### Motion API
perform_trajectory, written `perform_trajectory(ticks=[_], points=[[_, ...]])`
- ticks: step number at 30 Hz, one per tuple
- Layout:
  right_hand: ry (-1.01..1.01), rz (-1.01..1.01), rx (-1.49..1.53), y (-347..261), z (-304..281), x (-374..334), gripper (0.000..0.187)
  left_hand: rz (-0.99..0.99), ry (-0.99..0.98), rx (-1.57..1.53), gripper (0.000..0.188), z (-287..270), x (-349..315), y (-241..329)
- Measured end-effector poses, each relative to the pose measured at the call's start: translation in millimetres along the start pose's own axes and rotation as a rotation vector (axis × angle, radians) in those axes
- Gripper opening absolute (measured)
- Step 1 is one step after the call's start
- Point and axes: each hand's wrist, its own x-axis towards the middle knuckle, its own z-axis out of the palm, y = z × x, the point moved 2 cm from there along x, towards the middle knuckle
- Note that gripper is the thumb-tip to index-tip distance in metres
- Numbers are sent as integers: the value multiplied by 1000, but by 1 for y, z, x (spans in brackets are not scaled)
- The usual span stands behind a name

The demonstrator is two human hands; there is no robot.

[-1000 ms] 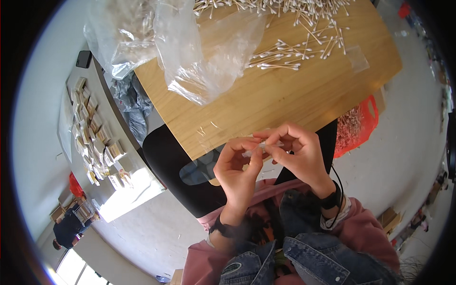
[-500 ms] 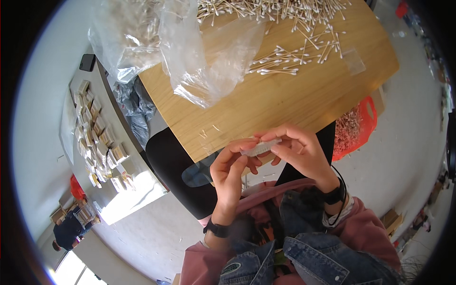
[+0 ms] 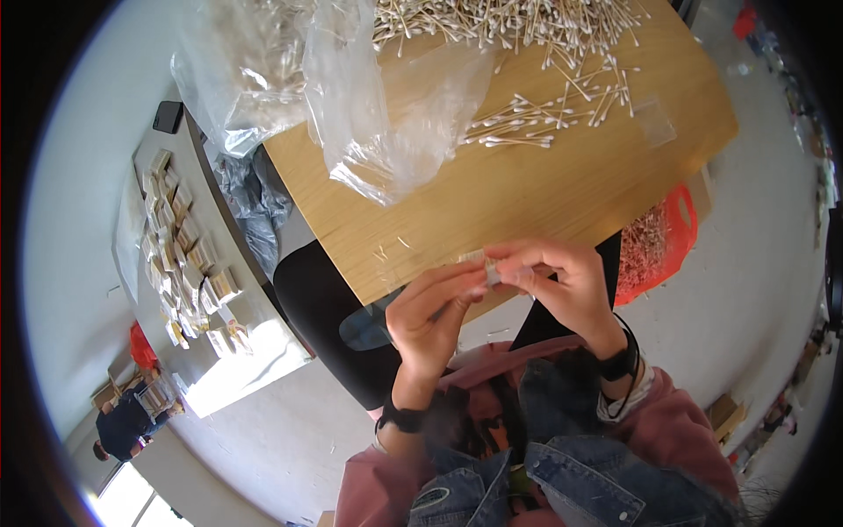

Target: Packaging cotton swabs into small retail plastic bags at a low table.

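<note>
Close together over the near edge of the wooden table (image 3: 544, 206), my left hand (image 3: 430, 316) and my right hand (image 3: 572, 290) pinch a small clear plastic packet (image 3: 493, 274) between their fingertips. Its contents look whitish, and the fingers cover most of it. Farther off, a loose spread of cotton swabs (image 3: 527, 121) lies on the tabletop, with a thick heap of cotton swabs (image 3: 509, 22) beyond. A large clear plastic bag (image 3: 356, 132) sprawls over the table's left part.
A small clear plastic piece (image 3: 654, 123) lies toward the table's right edge. Below hangs a red bag (image 3: 687, 230) of thin sticks. On the left, a side table (image 3: 145, 189) carries several small packs (image 3: 180, 241) and a phone (image 3: 168, 117). Another person (image 3: 123, 430) is far off.
My fingers have closed in around the packet, hiding more of it. It now shows as a short bit between the fingertips. The view has shifted slightly.
</note>
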Motion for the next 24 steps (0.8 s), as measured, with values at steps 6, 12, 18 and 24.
perform_trajectory(ticks=[6, 12, 18, 24], points=[[-10, 107, -3, 0, -4, -1, 12, -85, 11, -57, 14, 3, -16, 4], [-41, 92, -17, 2, -6, -3, 18, -106, -29, -139, 17, 1, -14, -3], [-192, 249, 214, -7, -8, -13, 44, -226, -50, -462, 33, 0, -22, -6], [-158, 187, 54, 4, -2, -25, 52, -207, -86, -319, 40, 5, -29, -19]])
